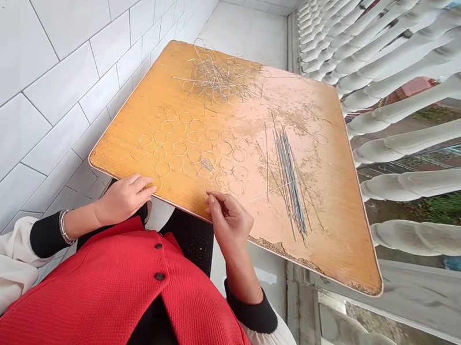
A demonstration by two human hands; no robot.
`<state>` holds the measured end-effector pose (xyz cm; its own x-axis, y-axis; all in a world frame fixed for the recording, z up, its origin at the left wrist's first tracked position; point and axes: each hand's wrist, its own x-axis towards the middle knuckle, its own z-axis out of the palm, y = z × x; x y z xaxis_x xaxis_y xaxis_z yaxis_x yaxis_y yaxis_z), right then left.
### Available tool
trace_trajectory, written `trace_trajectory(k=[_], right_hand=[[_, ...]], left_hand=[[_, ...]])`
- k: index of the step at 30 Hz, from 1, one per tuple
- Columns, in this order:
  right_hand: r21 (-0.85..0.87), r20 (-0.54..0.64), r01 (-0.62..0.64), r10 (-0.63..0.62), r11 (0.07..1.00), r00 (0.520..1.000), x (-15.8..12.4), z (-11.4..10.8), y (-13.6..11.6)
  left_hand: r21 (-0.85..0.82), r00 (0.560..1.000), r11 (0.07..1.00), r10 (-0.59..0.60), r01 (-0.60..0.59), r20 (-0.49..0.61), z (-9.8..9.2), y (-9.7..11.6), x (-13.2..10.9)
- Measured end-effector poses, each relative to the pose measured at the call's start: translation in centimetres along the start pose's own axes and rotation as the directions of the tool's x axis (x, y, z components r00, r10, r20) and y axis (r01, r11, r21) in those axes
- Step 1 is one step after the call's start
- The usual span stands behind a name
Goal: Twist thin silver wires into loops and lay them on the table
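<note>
A worn orange board [327, 223] lies in front of me like a small table. Several thin wire rings [192, 152] are laid out in rows on its near left part. My left hand [123, 199] rests curled at the board's near edge, fingers touching the edge beside the nearest ring. My right hand [227, 218] sits at the near edge too, thumb and fingers pinched together; whatever they hold is too small to make out. A bundle of straight wires [291, 176] lies to the right of my right hand.
A tangled heap of wire pieces and loops [219, 77] sits at the board's far edge. A white tiled wall [33, 60] runs along the left. A white balustrade [421, 98] stands close on the right. My red vest [114, 300] fills the bottom.
</note>
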<state>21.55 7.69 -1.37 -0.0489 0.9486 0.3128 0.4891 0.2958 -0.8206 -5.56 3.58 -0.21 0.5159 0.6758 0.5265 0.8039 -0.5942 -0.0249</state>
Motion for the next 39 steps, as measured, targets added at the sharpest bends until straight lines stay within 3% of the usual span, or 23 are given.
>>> trace_trajectory(k=[5,8,11,20,29,39], right_hand=[[-0.133,0.032,0.202,-0.199,0.97,0.979,0.0,0.3,-0.3],[-0.193,0.136,0.422,-0.402,0.886,0.905,0.3,0.6,-1.0],[-0.207,0.25,0.544,-0.494,0.813,0.833,0.7,1.0,-1.6],[-0.319,0.577,0.59,-0.342,0.741,0.741,0.9,2.1,-2.1],[-0.362,0.651,0.584,-0.252,0.726,0.716,2.5,2.2,-1.9],[-0.348,0.643,0.584,-0.266,0.734,0.718,5.6,1.8,-0.5]], left_hand=[[0.028,0.997,0.999,0.021,-0.019,-0.075,0.6,0.1,-0.4],[0.033,0.994,0.999,0.006,-0.003,-0.108,0.6,0.1,-0.4],[0.042,0.994,0.999,-0.015,0.02,-0.105,0.5,0.1,-0.4],[-0.035,0.999,0.999,0.022,-0.02,0.045,1.2,-0.1,-0.8],[-0.017,0.988,1.0,0.019,-0.017,0.151,2.1,-0.1,0.0],[-0.051,0.975,0.998,-0.031,0.043,0.218,2.7,-0.5,3.0]])
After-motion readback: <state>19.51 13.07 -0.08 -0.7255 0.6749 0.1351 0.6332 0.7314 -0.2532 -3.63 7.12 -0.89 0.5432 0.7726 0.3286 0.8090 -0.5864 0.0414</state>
